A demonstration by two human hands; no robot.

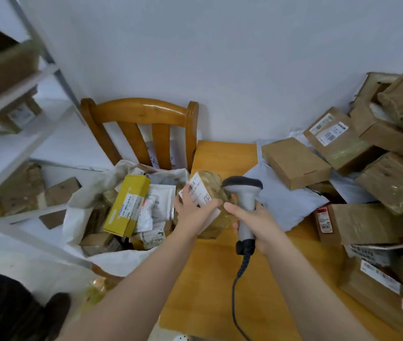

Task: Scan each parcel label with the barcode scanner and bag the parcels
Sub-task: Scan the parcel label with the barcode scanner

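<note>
Head view: I see the left hand (194, 212) gripping a taped parcel (216, 187), label up, above the table (210, 279) edge. The right hand (259, 219) clamps the barcode scanner (244, 190) at the parcel's 3 o'clock. The white bag (80, 210) sits at 9 o'clock.

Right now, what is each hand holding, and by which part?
The left hand holds the tape-wrapped brown parcel by its labelled side; the right hand holds the barcode scanner by its handle.
</note>
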